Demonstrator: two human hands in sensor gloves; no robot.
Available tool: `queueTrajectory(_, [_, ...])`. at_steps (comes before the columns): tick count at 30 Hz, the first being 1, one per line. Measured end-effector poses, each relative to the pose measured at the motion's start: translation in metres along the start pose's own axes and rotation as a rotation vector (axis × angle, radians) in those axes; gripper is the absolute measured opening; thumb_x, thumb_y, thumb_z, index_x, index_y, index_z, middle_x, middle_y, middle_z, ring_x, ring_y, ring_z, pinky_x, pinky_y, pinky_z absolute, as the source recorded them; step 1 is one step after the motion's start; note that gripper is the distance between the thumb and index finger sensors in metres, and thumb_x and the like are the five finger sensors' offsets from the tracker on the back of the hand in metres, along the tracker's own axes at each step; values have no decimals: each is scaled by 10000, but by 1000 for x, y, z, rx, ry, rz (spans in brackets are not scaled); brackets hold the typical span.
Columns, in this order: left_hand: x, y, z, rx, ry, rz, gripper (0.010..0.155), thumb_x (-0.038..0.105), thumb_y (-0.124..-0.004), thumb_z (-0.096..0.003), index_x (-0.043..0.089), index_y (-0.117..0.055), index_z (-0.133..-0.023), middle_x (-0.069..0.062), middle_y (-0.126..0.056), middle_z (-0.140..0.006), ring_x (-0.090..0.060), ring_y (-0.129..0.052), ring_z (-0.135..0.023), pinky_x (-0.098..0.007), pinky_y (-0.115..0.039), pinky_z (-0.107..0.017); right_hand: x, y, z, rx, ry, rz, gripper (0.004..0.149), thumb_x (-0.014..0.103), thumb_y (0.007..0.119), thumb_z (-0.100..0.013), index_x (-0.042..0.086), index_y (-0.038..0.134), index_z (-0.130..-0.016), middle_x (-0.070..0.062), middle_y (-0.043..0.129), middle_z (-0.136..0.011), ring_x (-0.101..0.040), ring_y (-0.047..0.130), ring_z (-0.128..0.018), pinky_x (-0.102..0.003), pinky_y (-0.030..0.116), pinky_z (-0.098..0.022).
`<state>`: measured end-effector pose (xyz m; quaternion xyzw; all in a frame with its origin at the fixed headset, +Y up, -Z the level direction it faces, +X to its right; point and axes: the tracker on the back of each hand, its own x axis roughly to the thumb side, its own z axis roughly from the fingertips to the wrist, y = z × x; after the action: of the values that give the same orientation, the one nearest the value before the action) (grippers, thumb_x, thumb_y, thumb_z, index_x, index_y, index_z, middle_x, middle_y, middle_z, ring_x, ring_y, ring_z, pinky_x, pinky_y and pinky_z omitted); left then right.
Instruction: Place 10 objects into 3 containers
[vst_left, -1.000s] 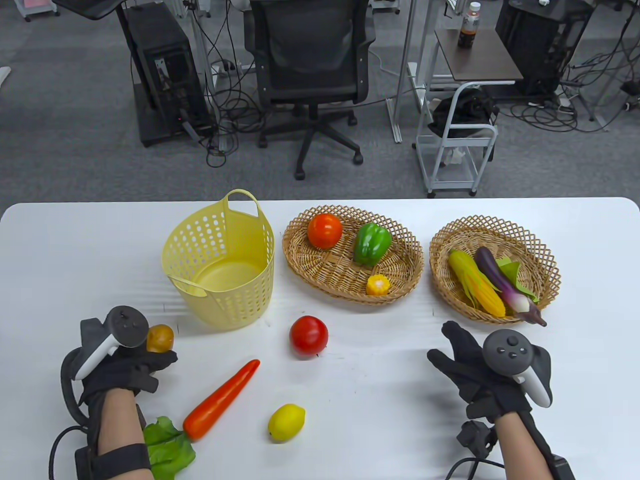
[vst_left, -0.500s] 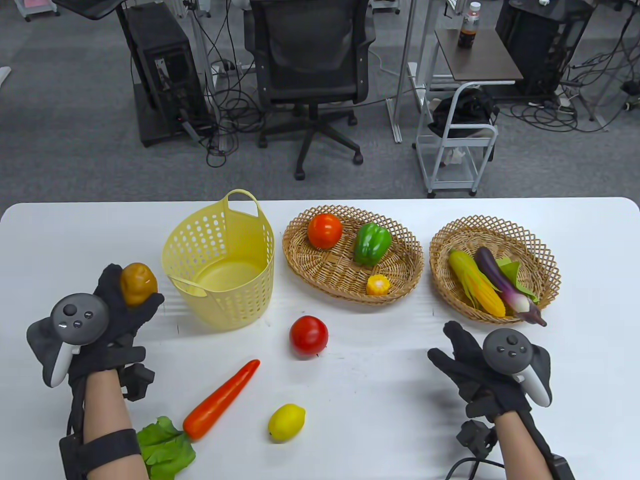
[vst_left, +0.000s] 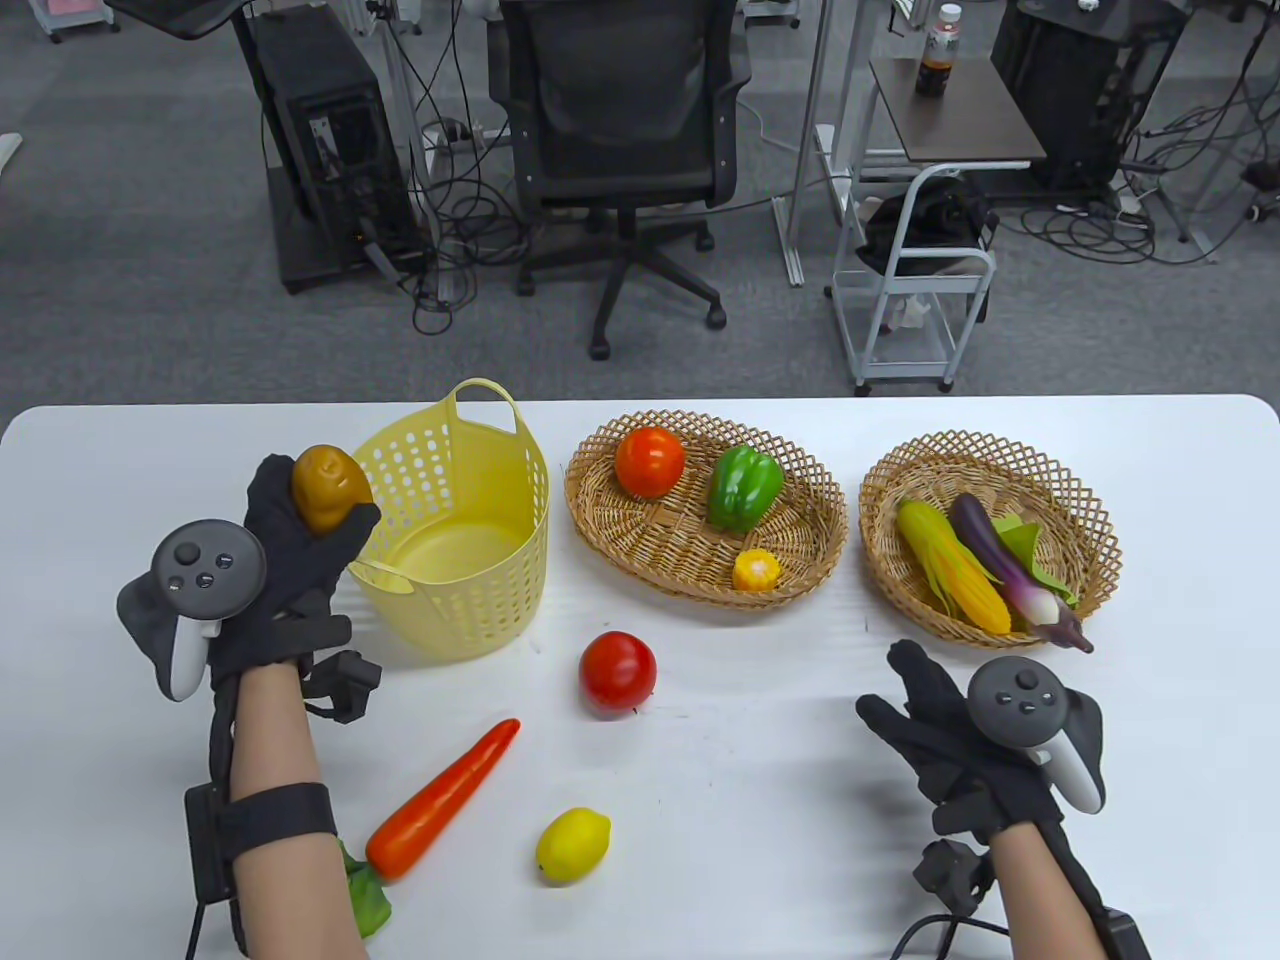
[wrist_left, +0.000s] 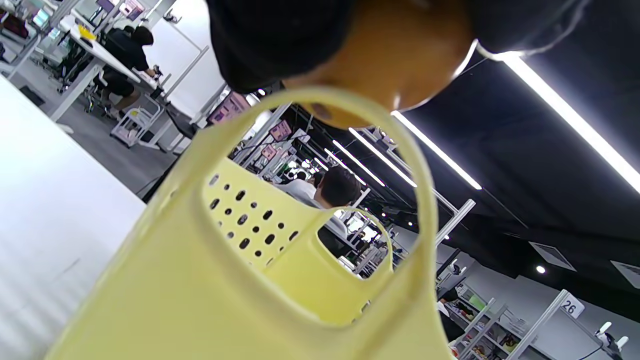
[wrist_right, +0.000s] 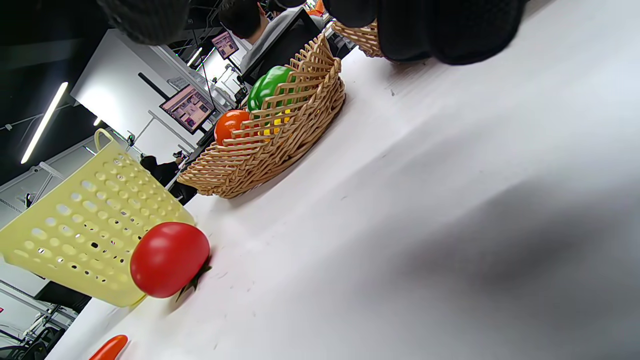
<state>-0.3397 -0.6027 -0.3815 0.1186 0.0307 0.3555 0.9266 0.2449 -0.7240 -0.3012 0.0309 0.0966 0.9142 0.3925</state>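
Observation:
My left hand (vst_left: 300, 545) holds a brown potato (vst_left: 328, 487) in the air at the left rim of the yellow plastic basket (vst_left: 450, 590). In the left wrist view the potato (wrist_left: 395, 60) sits between my gloved fingers just above the basket's handle (wrist_left: 350, 150). My right hand (vst_left: 925, 715) rests open and empty on the table, in front of the right wicker basket (vst_left: 885, 560). A red tomato (vst_left: 617, 672), an orange carrot (vst_left: 445, 797), a lemon (vst_left: 572, 845) and a lettuce leaf (vst_left: 368, 895) lie loose on the table.
The middle wicker basket (vst_left: 640, 545) holds a tomato (vst_left: 649, 461), a green pepper (vst_left: 744, 487) and a small corn piece (vst_left: 756, 570). The right basket holds a corn cob (vst_left: 950, 565) and an eggplant (vst_left: 1005, 565). The yellow basket looks empty.
My left hand has lifted the potato from the table and carried it up and to the right, to the yellow basket's left rim. The right hand has not moved.

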Motion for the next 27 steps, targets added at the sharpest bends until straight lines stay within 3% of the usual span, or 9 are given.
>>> queueTrajectory(3, [-7,-2,-3,23,8,17,952,733,-663,-543,153,-246,-1173,-93,-510,-1192,-310,-778,-1032,-163,-842,-464,-1,2,-1,25,-23,-24,803,568,593,-588,107,231,-1137,-286,305,-1170,-564,572,-943,-591,636,-625])
queueTrajectory(8, [-13,-5,-9,-58,9,101,945,750,-647,-548,184,-233,-1183,-67,-497,-1210,-283,-763,-1060,-169,-836,-492,-1,3,-1,31,-11,-29,809,567,584,-592,92,217,-1135,-299,292,-1167,-570,572,-940,-593,633,-626])
queueTrajectory(27, [-17,-19,-14,-106,37,24,915,761,-580,-576,175,-253,-1198,-94,-499,-1217,-293,-702,-1104,-265,-831,-549,-2,4,-2,44,-12,-33,814,565,575,-595,76,207,-1132,-307,269,-1163,-573,561,-941,-602,622,-632])
